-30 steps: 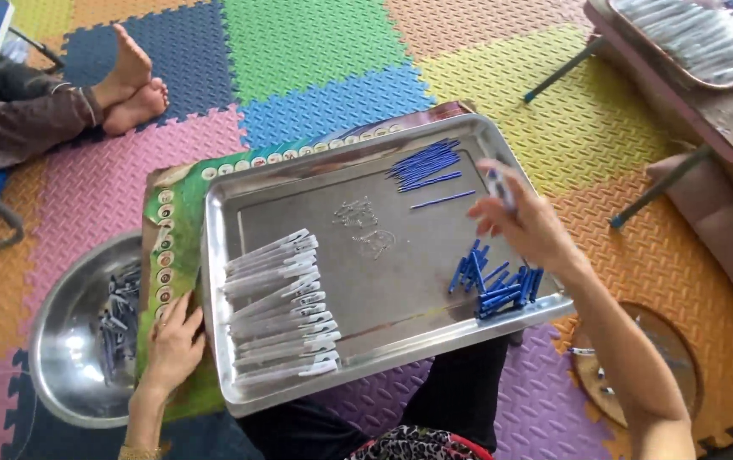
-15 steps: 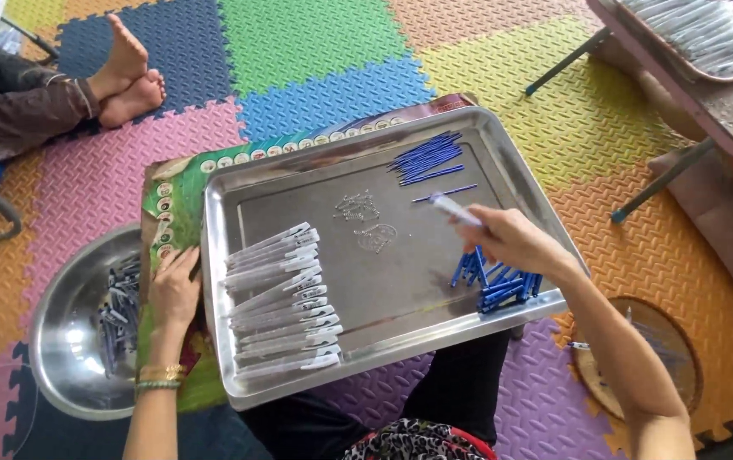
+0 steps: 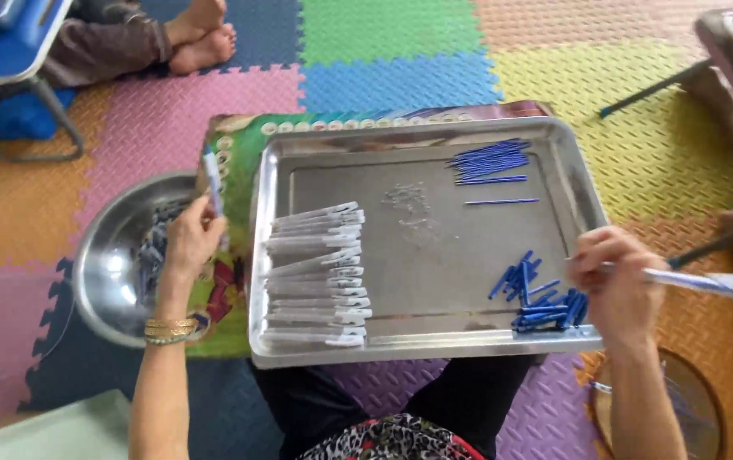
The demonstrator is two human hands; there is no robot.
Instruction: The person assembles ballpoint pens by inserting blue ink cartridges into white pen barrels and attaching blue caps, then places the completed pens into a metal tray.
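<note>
A steel tray (image 3: 315, 153) lies across my lap. On its left is a row of white pen barrels (image 3: 315, 277), at its back right a bunch of thin blue refills (image 3: 490, 162), at its front right a heap of short blue caps (image 3: 541, 298). My left hand (image 3: 189, 238) is over the left rim of the tray, beside a steel bowl, pinching a small white and blue pen part that points up. My right hand (image 3: 613, 285) is at the tray's right front corner, gripping a white pen (image 3: 707, 283) that sticks out to the right.
The steel bowl (image 3: 98, 273) with grey parts sits on the floor to the left. A printed green mat (image 3: 239, 145) lies under the tray. Another person's bare feet (image 3: 200, 38) rest at the back left. Coloured foam mats cover the floor. A round woven lid (image 3: 698, 400) lies at the front right.
My left hand lifted from the tray's edge and now holds a small pen part up. My right hand drew back from the tray's middle to its right front corner with the pen.
</note>
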